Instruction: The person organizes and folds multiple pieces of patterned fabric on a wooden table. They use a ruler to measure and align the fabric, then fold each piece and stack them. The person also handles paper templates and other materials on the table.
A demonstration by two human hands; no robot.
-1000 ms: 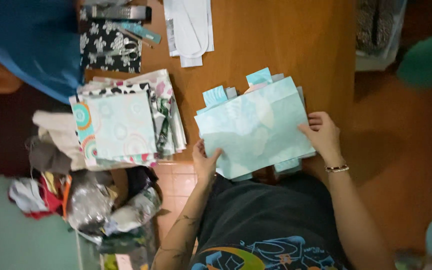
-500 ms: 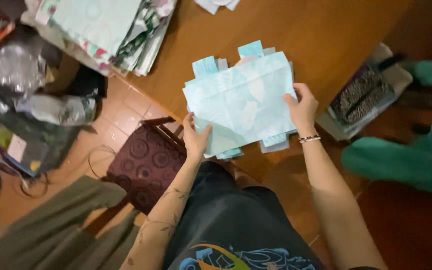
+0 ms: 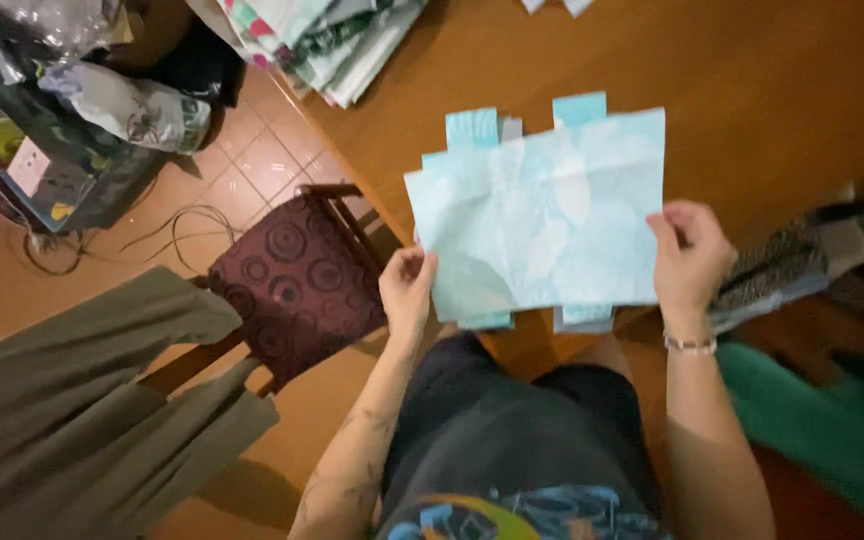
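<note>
Looks like a room in a home, used for paper or fabric craft. Wooden bench [image 3: 752,90] over a floor of reddish tiles [image 3: 252,160], with a dining chair [image 3: 297,285] padded in dark red circle-patterned cloth pushed beside it. Stacked patterned sheets [image 3: 322,40] at the bench's far edge. Stuffed plastic bags [image 3: 102,90] and loose cables [image 3: 172,230] heaped on the floor, household clutter rather than shop or office gear.

Looks steeply down from head height, close over the wooden table [image 3: 752,70], lap and floor beside it.
</note>
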